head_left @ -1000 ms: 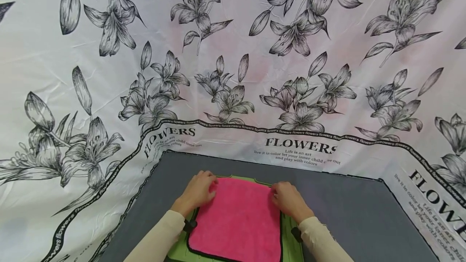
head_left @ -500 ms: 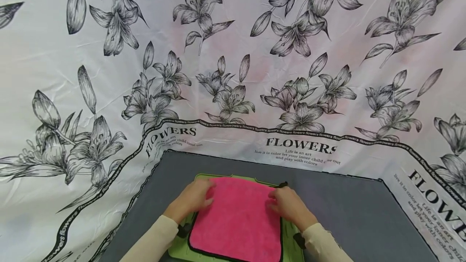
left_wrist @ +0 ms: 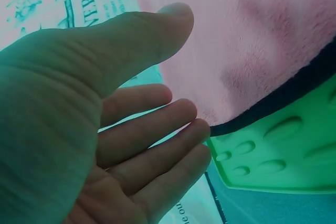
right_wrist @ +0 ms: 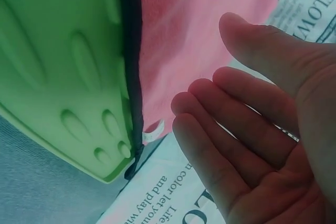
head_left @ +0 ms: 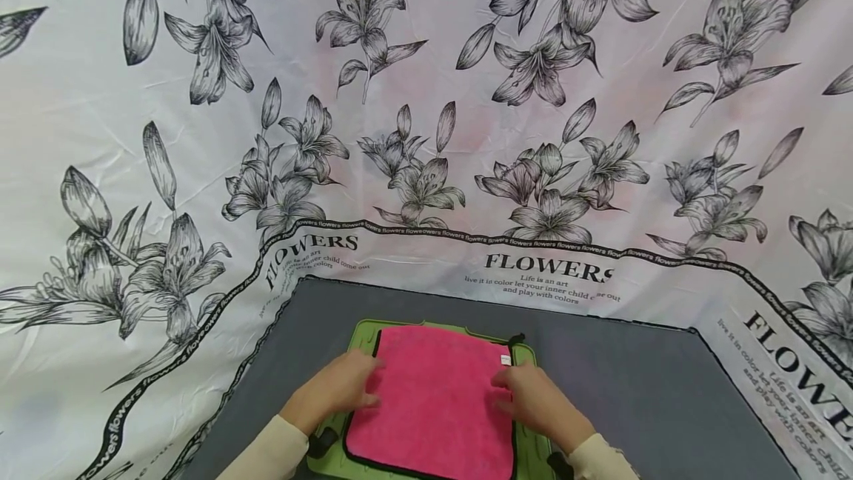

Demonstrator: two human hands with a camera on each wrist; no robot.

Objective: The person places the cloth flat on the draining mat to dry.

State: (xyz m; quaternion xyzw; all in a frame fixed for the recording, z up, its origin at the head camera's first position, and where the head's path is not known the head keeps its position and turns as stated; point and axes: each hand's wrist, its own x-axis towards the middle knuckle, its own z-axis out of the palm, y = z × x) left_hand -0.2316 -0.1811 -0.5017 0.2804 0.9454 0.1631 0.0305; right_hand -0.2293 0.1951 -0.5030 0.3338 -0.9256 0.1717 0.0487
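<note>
Both hands are gripping nothing, fingers loosely extended: the left hand (head_left: 340, 385) is lying over the left edge of the pink plush cloth (head_left: 433, 398), the right hand (head_left: 538, 400) over the right edge; contact unclear. The black-bordered cloth is lying spread on a green tray (head_left: 365, 333) with raised oval bumps, 1 white label (head_left: 506, 360) showing near its far right corner. The tray is resting on a grey tabletop (head_left: 640, 391).

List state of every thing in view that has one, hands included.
Green board: lying flat, mostly covered.
Black-edged pink cloth: spread out on the board.
White tag: exposed near the cloth's far right corner.
Left hand: relaxed, holding nothing.
Right hand: relaxed, holding nothing.
Floral sheet: upright, creased.
</note>
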